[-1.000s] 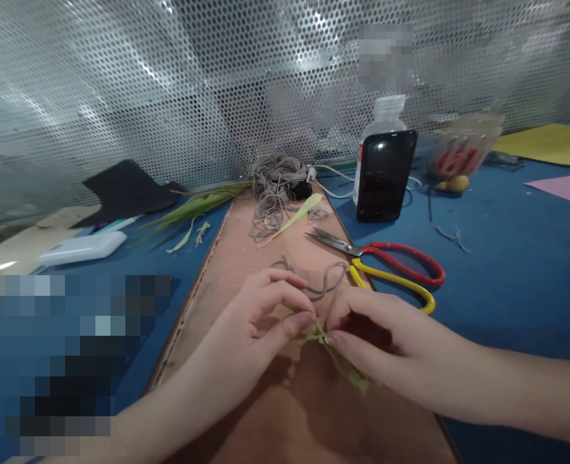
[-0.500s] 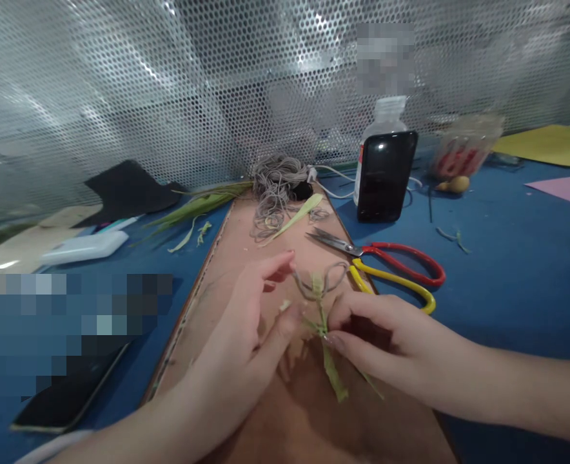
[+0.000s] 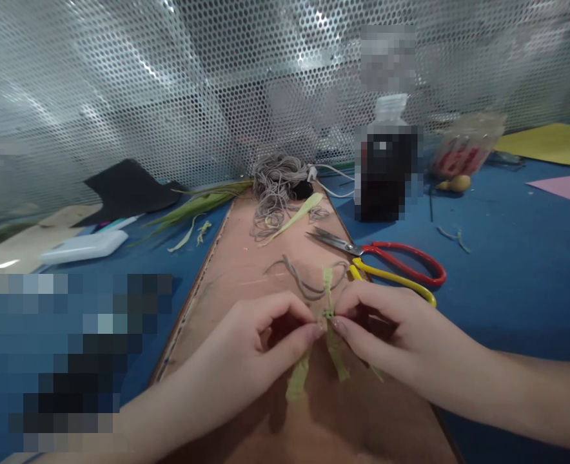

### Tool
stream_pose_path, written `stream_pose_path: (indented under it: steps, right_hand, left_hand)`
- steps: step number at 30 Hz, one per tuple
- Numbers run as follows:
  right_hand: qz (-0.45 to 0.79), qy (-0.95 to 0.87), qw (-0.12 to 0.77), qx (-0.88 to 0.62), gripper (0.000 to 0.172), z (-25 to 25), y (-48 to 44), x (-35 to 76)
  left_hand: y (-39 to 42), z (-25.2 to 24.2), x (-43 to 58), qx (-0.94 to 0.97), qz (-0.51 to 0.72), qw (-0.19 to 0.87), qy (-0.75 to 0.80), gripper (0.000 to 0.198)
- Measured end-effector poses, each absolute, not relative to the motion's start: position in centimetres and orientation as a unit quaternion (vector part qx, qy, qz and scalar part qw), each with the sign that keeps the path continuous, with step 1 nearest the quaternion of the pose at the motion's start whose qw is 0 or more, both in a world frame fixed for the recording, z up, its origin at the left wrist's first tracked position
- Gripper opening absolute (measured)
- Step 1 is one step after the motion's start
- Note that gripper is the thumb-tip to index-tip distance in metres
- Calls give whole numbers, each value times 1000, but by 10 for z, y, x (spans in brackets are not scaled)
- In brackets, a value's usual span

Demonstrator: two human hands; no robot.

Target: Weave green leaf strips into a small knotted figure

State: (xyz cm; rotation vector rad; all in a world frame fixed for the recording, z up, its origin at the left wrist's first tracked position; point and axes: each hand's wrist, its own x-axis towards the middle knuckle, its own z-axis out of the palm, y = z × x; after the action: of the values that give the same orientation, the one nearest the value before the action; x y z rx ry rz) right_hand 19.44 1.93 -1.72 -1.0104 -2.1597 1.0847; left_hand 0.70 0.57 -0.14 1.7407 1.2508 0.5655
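Strips of pale green leaf cross and meet in a small knot-like bunch above the board. My left hand is closed in a pinch at the left of that bunch; a broad strip end hangs below its fingertips. From the right, my right hand pinches the same bunch between thumb and forefinger. One strip end stands upward between the hands, and a thin one pokes out under the right hand. Just beyond the fingers lies a loose grey cord. Scissors with red and yellow handles rest near the right hand.
The long brown board lies on a blue table. At its far end sit a tangle of grey cord and a pale leaf piece. A bottle stands at the right, a white case at the left.
My left hand has moved right and down, from spread fingers to a pinch at the leaf bunch. A strip end now hangs beneath it. The right hand has shifted slightly up.
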Motion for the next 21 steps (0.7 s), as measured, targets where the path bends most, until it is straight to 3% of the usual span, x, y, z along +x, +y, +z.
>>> stream_pose_path:
  steps: [6,16,21]
  right_hand:
    - [384,-802,258,-377,13,-16,20,194]
    - [371,-809,240,-388,12,-17,20,192]
    - [377,-809,237,-383,12,-17,21,192]
  left_hand:
    - [14,-4,1,547,241,653,464,9]
    - [16,-2,-1,451,176,741,465,9]
    - [16,-13,-2,425,236,776,401,12]
